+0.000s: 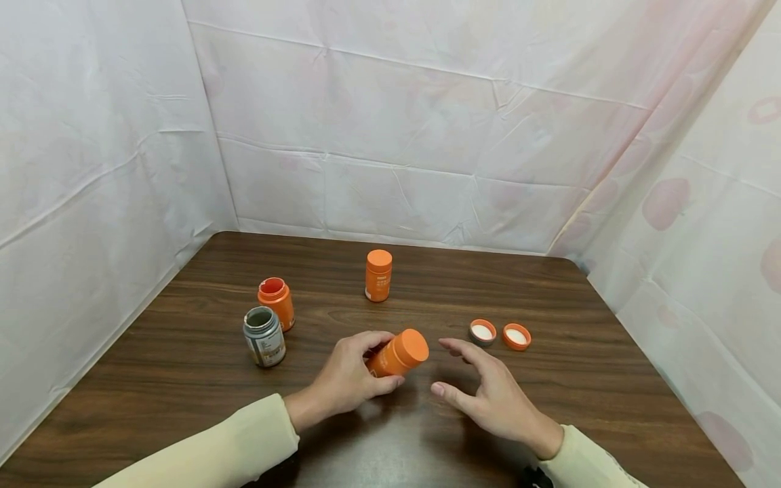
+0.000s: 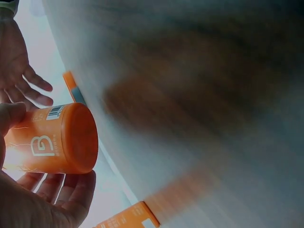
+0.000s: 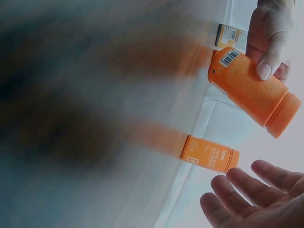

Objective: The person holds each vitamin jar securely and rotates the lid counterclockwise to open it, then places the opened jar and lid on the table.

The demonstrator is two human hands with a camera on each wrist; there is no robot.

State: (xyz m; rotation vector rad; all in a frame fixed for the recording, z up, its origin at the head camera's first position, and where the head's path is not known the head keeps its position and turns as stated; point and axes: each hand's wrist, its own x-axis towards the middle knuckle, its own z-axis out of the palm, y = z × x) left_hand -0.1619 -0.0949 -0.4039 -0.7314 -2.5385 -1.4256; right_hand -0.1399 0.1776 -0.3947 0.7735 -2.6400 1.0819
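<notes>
My left hand (image 1: 352, 371) grips an orange bottle (image 1: 396, 354) above the table, tilted with its capped end toward the right. In the left wrist view the thumb and fingers wrap the bottle (image 2: 52, 137), and its base faces the camera. To the right of it my right hand (image 1: 497, 400) hovers apart from the bottle, holding nothing, fingers spread and slightly bent. The right wrist view shows the held bottle (image 3: 251, 85) with a barcode label and the right hand (image 3: 259, 197) below it. Another capped orange bottle (image 1: 378, 276) stands upright farther back.
On the left stand an uncapped orange bottle (image 1: 277, 305) and an uncapped grey bottle (image 1: 265, 339). Right of centre lie two caps, a grey-and-orange one (image 1: 483, 332) and an orange one (image 1: 516, 336), their white insides facing up. Pale sheets (image 1: 403, 135) hang behind the wooden table (image 1: 323, 271).
</notes>
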